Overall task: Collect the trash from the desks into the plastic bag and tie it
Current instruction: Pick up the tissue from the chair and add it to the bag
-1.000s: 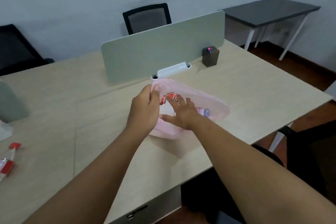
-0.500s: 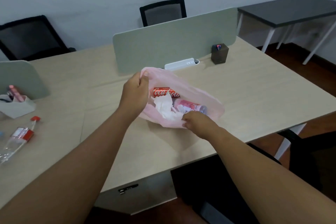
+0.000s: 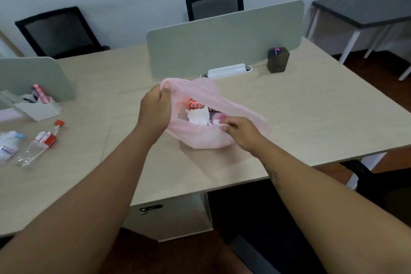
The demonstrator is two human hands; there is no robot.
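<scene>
A thin pink plastic bag point(image 3: 200, 139) lies open on the light wood desk point(image 3: 311, 118). Inside it show a red cola can point(image 3: 196, 104), crumpled white paper point(image 3: 199, 117) and part of a small bottle with a pink label. My left hand point(image 3: 155, 109) grips the bag's far left rim and holds it up. My right hand point(image 3: 241, 131) pinches the near right rim. At the far left of the desk lie an empty clear bottle with a red cap point(image 3: 39, 142) and a white bottle point(image 3: 7, 148).
A grey divider panel point(image 3: 224, 35) stands behind the bag, with a white power strip point(image 3: 226, 70) and a dark pen cup point(image 3: 278, 60) at its foot. A white organizer point(image 3: 37, 107) sits at the left. Black chairs stand beyond the desk; a dark table is at the right.
My right hand came out of the bag's mouth and took hold of its near rim. My head turned left, so the bottles and organizer came into view.
</scene>
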